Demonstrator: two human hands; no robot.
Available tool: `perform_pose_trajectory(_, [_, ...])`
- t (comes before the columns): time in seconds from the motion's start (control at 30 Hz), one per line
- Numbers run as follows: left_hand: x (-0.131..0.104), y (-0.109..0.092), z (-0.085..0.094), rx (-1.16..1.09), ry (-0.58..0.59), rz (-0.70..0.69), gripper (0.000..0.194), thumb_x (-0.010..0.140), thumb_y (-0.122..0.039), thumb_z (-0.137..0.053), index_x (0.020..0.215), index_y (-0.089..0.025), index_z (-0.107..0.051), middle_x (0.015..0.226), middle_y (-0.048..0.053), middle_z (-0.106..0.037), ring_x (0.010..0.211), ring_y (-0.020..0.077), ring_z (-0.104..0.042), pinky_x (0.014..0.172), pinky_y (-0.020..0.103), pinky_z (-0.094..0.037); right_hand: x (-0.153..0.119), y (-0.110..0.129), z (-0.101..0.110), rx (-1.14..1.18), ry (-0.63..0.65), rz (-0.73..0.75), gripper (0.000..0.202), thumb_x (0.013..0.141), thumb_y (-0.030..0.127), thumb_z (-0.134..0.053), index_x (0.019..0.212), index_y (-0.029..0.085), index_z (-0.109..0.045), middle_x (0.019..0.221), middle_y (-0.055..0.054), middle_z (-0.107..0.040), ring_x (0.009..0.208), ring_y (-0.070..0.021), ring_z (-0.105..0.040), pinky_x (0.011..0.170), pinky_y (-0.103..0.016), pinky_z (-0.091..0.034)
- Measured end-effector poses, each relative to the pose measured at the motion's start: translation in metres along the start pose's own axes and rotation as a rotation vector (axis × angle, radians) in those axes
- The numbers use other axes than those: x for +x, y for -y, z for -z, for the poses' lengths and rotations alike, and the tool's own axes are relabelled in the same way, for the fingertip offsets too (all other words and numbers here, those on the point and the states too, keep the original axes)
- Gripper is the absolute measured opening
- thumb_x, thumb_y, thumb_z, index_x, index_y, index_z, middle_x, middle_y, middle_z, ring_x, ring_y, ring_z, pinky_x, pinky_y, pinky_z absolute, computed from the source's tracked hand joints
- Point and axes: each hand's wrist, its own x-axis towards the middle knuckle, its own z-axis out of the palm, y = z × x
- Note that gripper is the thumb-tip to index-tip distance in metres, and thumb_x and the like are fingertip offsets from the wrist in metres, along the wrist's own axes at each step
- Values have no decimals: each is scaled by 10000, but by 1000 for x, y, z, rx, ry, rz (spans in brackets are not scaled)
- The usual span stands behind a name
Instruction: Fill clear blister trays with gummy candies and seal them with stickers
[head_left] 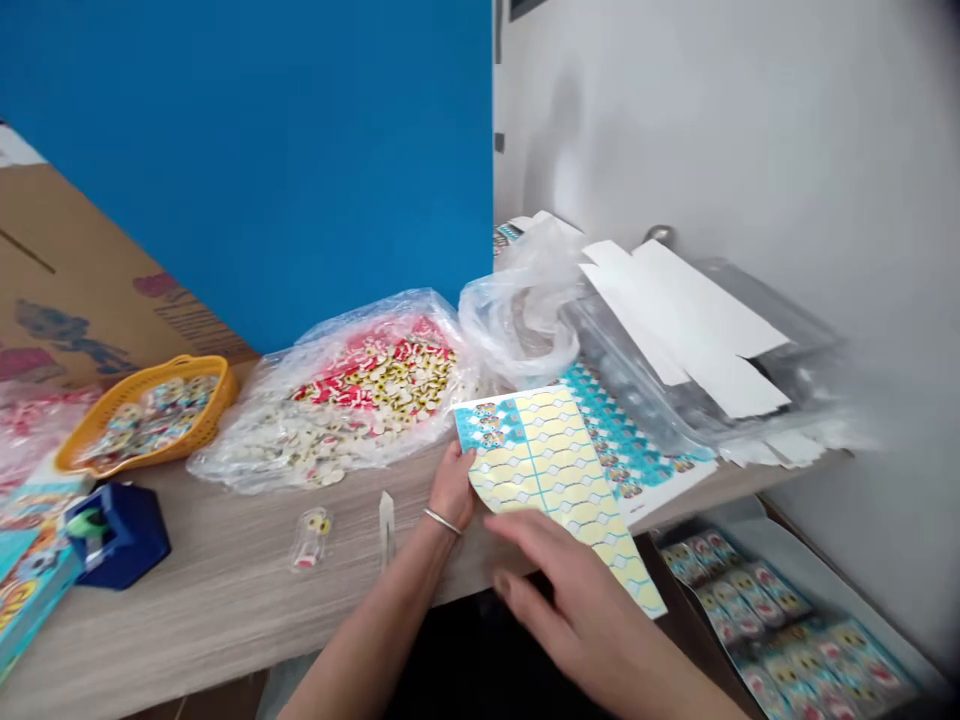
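Observation:
My left hand (454,488), with a bangle at the wrist, grips the left edge of a sticker sheet (555,470). Most of the sheet is yellow backing with blue lines; printed stickers remain at its top left corner. Over the sheet's lower left edge is my right hand (555,590), its thumb and fingers apart and nothing between them. Behind the sheet lies another printed blue sheet (637,450). A small clear pack (310,538) and white tweezers (386,525) rest on the table left of my left hand.
A plastic bag (375,385) of small pieces lies behind. To the left are an orange basket (210,418), a blue tape dispenser (127,535) and a cardboard box (75,270). White card strips (690,330) lie at right; below them, a box holds packs (810,640).

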Motion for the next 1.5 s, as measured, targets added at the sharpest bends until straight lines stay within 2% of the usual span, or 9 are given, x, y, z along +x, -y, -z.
perform_pose_trajectory(0.07, [5, 0, 9, 14, -25, 28, 392, 540, -327, -871, 825, -152, -666, 740, 38, -740, 770, 234, -699, 786, 377, -530, -10, 16, 21, -51, 222, 176, 363, 851, 235, -650, 1208, 301, -628, 1111, -40, -701, 1009, -208, -660, 881, -308, -548])
perform_pose_trajectory(0.13, [6, 1, 9, 26, -23, 61, 387, 525, -308, -882, 817, -143, -690, 713, 34, -734, 717, 215, -687, 746, 355, -527, 1, 14, 32, -110, 283, 221, 329, 875, 221, -627, 1193, 303, -634, 1079, -32, -711, 984, -197, -662, 859, -293, -547])
perform_pose_trajectory(0.33, [-9, 2, -5, -53, 28, 95, 435, 519, -218, -895, 912, -167, -715, 901, 41, -751, 819, 154, -670, 808, 272, -502, 86, -84, -4, -331, -180, 199, 288, 879, 124, -515, 1122, 224, -633, 1169, -100, -651, 1124, -259, -580, 992, -475, -467])
perform_pose_trajectory(0.47, [-24, 3, -3, -107, -6, 151, 369, 544, -228, -897, 848, -153, -702, 839, 44, -734, 774, 136, -668, 811, 277, -513, 96, -126, -32, -236, -415, 167, 173, 894, 176, -523, 1040, 215, -607, 1052, -95, -652, 1042, -244, -601, 938, -456, -500])
perform_pose_trajectory(0.53, [-29, 4, -1, -107, -26, 159, 338, 543, -244, -901, 799, -152, -700, 784, 30, -721, 726, 121, -656, 789, 272, -516, 88, -128, -35, -221, -462, 172, 135, 908, 190, -516, 1002, 228, -605, 1032, -86, -652, 1040, -241, -600, 945, -464, -497])
perform_pose_trajectory(0.93, [-38, -2, -8, 204, -3, -25, 203, 639, -223, -790, 839, -189, -780, 879, 43, -771, 836, 193, -663, 852, 327, -495, 73, -114, -15, -447, -277, 303, 205, 946, 204, -521, 1059, 236, -689, 1043, -98, -691, 1023, -249, -615, 915, -455, -503])
perform_pose_trajectory(1.07, [-40, -1, -9, 216, -14, -37, 158, 639, -231, -795, 786, -183, -762, 828, 38, -756, 806, 176, -650, 848, 313, -484, 73, -108, -18, -359, -296, 220, 162, 931, 216, -532, 943, 232, -692, 956, -77, -700, 945, -239, -617, 879, -434, -488])
perform_pose_trajectory(1.37, [-36, 10, -3, 253, -45, -1, 162, 661, -268, -744, 772, -160, -698, 721, 34, -689, 630, 147, -591, 645, 287, -472, 79, -112, -23, 396, -424, -267, 193, 859, 389, -638, 818, 200, -654, 745, 8, -625, 700, -147, -557, 685, -282, -451])
perform_pose_trajectory(1.5, [-38, 9, 9, 394, -165, -144, 203, 673, -189, -720, 871, -191, -679, 876, 66, -683, 847, 219, -633, 816, 368, -491, 83, -126, -23, 627, -610, -404, 240, 781, 416, -719, 761, 189, -645, 662, 26, -585, 613, -119, -509, 604, -250, -420])
